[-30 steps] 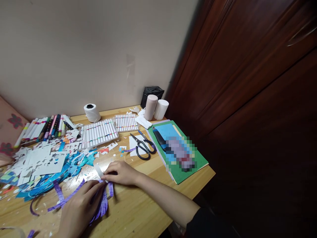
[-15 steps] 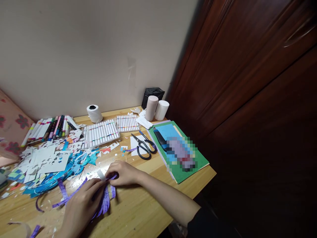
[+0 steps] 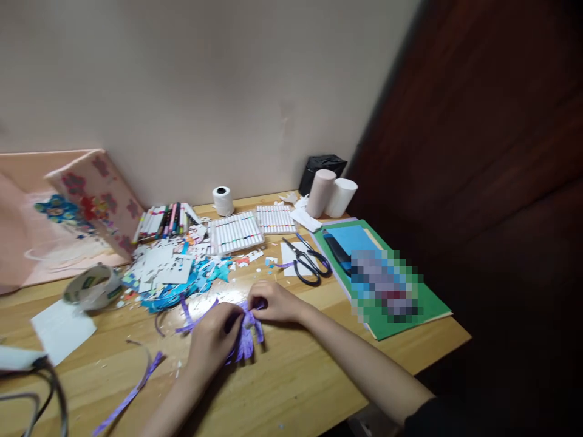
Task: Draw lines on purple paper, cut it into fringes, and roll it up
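A bunch of purple paper strips (image 3: pixel 248 340) lies on the wooden table (image 3: pixel 296 382) in front of me. My left hand (image 3: pixel 212 340) presses on the strips from the left, fingers curled over them. My right hand (image 3: pixel 273 301) pinches the top of the bunch from the right. The two hands meet over the strips. A loose purple strip (image 3: pixel 130 394) lies to the lower left, and another (image 3: pixel 186 312) trails toward the scrap pile.
Black scissors (image 3: pixel 307 264), marker trays (image 3: pixel 237 230), loose markers (image 3: pixel 166 220), a thread spool (image 3: pixel 223 200) and two cylinders (image 3: pixel 330 194) stand behind. Paper scraps (image 3: pixel 170 273) pile at centre left. A tape roll (image 3: pixel 91 286), white paper (image 3: pixel 64 328), green and blue sheets (image 3: pixel 410 315), flowered board (image 3: pixel 98 194).
The view has swung left, showing the tape roll, white paper and flowered board. Both hands stay on the purple strips; the white piece seen between the fingers earlier is no longer visible.
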### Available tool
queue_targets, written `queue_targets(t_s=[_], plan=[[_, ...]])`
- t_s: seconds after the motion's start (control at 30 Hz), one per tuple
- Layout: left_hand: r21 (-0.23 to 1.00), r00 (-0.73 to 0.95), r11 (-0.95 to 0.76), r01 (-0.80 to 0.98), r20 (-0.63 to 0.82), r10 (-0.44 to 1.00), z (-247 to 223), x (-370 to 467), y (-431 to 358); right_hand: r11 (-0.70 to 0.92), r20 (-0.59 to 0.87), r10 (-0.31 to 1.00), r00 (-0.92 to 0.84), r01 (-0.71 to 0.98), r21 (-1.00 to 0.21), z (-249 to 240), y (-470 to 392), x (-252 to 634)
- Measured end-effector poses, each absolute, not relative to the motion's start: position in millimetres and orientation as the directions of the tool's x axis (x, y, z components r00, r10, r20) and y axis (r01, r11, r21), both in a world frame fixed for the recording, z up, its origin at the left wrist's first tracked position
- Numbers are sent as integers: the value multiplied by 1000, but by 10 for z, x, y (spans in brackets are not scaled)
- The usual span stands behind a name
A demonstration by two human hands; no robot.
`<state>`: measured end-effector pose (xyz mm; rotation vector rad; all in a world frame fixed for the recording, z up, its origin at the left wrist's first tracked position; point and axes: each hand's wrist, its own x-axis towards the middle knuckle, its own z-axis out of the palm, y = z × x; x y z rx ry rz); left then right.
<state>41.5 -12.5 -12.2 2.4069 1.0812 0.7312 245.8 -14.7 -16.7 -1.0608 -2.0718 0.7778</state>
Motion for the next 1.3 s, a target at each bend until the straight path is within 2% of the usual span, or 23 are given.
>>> queue_targets(t_s=[0.17, 0.37, 0.5, 0.7, 0.97, 1.07, 1.23, 1.3], plan=[[590, 535, -548, 592, 221, 816, -106, 416, -151, 494, 274, 827, -491, 400, -772, -178, -158, 2489], [574, 535, -534, 620, 189, 824, -78, 425, -170, 459, 214, 831, -514, 415, -786, -137, -160, 2518], [622, 571, -538, 569, 172, 803, -83, 436, -206, 444, 160, 827, -538, 454, -772, -66, -185, 2546], [578, 604, -566, 587, 153, 783, -77, 481, -250, 376, 86, 864, -496, 522, -766, 25, -198, 2632], [628, 627, -556, 545, 135, 767, -54, 487, -250, 376, 80, 883, -462, 596, -710, 6, -187, 2652], [556, 653, -605, 570, 141, 744, -45, 492, -282, 414, 103, 871, -480, 607, -678, -4, -192, 2645], [275, 749, -771, 574, 204, 630, -68, 509, -406, 490, 167, 846, -506, 615, -618, -25, -195, 2623], [224, 784, -823, 522, 254, 567, -103, 514, -451, 510, 180, 838, -516, 620, -596, -43, -196, 2617]])
